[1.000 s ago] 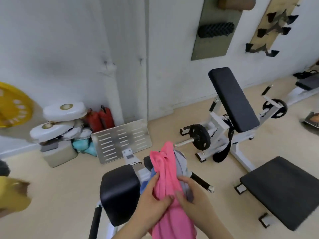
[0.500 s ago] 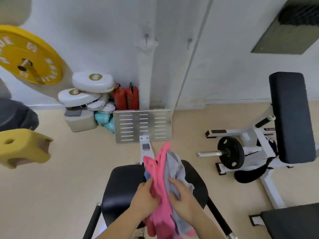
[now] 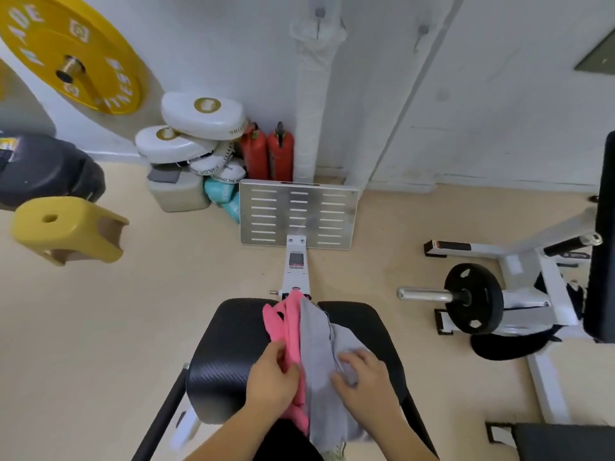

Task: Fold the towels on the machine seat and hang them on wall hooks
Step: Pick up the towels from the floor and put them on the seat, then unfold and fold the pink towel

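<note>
Right now both hands are down on the black machine seat [image 3: 233, 354], where two towels lie bunched side by side. The left hand [image 3: 271, 380] has its fingers [image 3: 278, 349] curled and pinching a fold of the pink towel [image 3: 289, 327], which runs from the seat's far edge back toward the person. Touching it on the 3 o'clock side is the grey towel [image 3: 319, 354], draped over the middle of the seat and hanging off the near edge; the right hand [image 3: 364, 382] rests on top of it with fingers [image 3: 349, 357] loosely spread and slightly bent, pressing the cloth rather than gripping it. At 12 o'clock from the seat a white frame bar leads to a slotted metal footplate [image 3: 299, 214] standing near the wall. Behind that, two red fire extinguishers [image 3: 268, 153] stand against the white wall [image 3: 466, 94], with stacked white pads [image 3: 196, 128] just beside them at 9 o'clock. On the wall at 12 o'clock two small hooks [image 3: 320, 13] show, one above a wrapped pipe, the other [image 3: 423, 29] a little toward 3 o'clock. A yellow weight plate [image 3: 71, 51] sits at 10 o'clock, and a black plate on a bar [image 3: 474, 299] lies at 3 o'clock of the seat.
</note>
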Available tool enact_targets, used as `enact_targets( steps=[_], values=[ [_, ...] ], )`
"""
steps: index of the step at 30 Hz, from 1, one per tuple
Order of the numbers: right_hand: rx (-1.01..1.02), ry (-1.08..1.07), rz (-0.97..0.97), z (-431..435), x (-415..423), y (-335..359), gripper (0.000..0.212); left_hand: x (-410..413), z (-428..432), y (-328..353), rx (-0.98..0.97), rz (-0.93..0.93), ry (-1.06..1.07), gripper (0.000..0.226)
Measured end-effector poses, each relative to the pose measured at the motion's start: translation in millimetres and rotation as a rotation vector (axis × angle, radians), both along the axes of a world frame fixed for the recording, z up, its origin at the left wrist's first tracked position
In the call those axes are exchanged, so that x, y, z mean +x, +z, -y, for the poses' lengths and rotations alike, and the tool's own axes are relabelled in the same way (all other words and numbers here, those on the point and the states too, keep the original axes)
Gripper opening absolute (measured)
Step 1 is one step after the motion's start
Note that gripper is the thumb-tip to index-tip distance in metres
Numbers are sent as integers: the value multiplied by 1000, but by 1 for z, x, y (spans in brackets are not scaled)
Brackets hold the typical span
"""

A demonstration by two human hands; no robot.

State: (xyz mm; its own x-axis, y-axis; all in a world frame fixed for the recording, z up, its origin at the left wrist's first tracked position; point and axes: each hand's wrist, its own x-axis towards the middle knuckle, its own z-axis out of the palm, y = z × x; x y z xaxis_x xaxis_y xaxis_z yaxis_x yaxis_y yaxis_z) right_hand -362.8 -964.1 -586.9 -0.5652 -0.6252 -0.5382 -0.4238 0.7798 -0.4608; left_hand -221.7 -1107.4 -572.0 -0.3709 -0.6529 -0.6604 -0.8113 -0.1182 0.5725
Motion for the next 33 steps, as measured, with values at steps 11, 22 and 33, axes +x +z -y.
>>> enact_targets(
  steps=[11,22,33],
  values=[
    [-50,411,146,-16,-11,23,59,-30,-31,4,-7,-91,215,31],
    [70,563,20,2,-1,8,62,37,-26,32,6,-233,538,31],
    [129,552,42,15,5,18,62,71,-14,180,-409,-513,740,12]
  ],
)
